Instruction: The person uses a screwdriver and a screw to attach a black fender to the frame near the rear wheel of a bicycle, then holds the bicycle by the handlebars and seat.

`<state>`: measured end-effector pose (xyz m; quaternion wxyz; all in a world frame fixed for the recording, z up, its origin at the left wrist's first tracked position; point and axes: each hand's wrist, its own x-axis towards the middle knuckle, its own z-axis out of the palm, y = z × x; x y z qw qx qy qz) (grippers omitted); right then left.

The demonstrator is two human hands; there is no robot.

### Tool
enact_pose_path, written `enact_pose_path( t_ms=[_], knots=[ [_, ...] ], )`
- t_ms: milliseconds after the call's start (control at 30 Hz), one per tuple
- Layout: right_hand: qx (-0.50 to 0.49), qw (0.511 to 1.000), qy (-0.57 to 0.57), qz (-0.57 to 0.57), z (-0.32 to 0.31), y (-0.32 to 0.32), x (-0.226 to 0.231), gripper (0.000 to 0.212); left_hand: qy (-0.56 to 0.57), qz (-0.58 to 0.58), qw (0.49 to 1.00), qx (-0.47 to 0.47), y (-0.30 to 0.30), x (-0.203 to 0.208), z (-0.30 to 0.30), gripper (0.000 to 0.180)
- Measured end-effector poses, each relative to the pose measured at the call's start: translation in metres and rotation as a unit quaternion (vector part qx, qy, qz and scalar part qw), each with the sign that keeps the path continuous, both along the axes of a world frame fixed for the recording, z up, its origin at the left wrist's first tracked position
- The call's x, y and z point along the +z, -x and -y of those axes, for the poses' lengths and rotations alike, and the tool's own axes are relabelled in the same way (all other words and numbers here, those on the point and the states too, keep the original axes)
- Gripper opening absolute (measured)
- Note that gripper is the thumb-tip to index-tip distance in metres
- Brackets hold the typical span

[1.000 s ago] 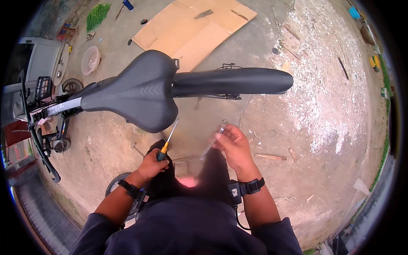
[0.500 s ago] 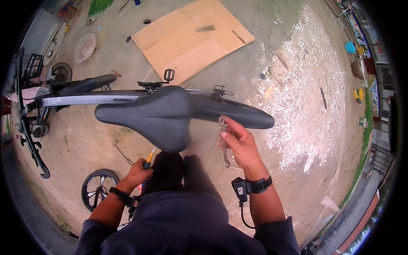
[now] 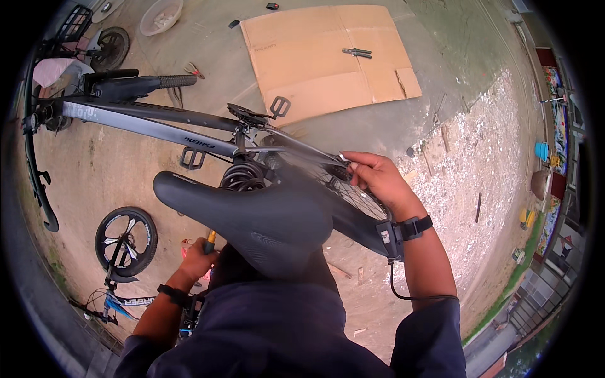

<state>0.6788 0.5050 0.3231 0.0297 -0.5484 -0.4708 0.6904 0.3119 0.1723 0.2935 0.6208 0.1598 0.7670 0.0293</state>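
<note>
Head view: left hand point(image 3: 198, 259), near left, grip closed round the handle of a yellow-and-dark screwdriver point(image 3: 210, 240); right hand point(image 3: 380, 181), right of centre, grip pinched on a slim metal tool point(image 3: 342, 157), mostly hidden by fingers, beside the rear wheel point(image 3: 359, 190) of a grey-and-black bicycle point(image 3: 151, 130). Black saddle point(image 3: 252, 217), between the hands. Cardboard sheet point(image 3: 302, 47), far side, flat on the ground, bearing dark pliers point(image 3: 358, 53).

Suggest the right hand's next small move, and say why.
Perhaps steady the metal tool beside the rear wheel: the right hand pinches it there, its contact with the bike unclear, while the left hand grips the yellow-handled screwdriver farther off.
</note>
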Motion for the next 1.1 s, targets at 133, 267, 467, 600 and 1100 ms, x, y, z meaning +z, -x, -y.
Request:
enact_pose_path(
  t_ms=[133,267,467,600,1100],
  knots=[
    [0.109,0.994,0.024,-0.019,-0.027,0.019,-0.073,0.031,-0.009,0.02,0.99,0.138,-0.036,-0.029,0.007,0.039],
    [0.19,0.979,0.018,-0.077,-0.028,0.04,-0.131,0.033,-0.169,0.008,0.985,-0.029,-0.059,-0.074,0.034,0.029],
    [0.304,0.941,-0.119,-0.094,-0.017,0.069,-0.176,0.035,-0.189,-0.024,0.981,-0.026,-0.093,-0.108,0.045,0.03],
    [0.309,0.939,-0.116,-0.1,-0.021,0.091,-0.189,0.035,-0.165,-0.017,0.986,0.009,-0.092,-0.121,0.043,0.03],
    [0.364,0.914,0.051,-0.17,-0.036,0.151,-0.223,0.027,-0.11,-0.018,0.99,0.086,-0.075,-0.121,0.062,0.032]
  ],
)
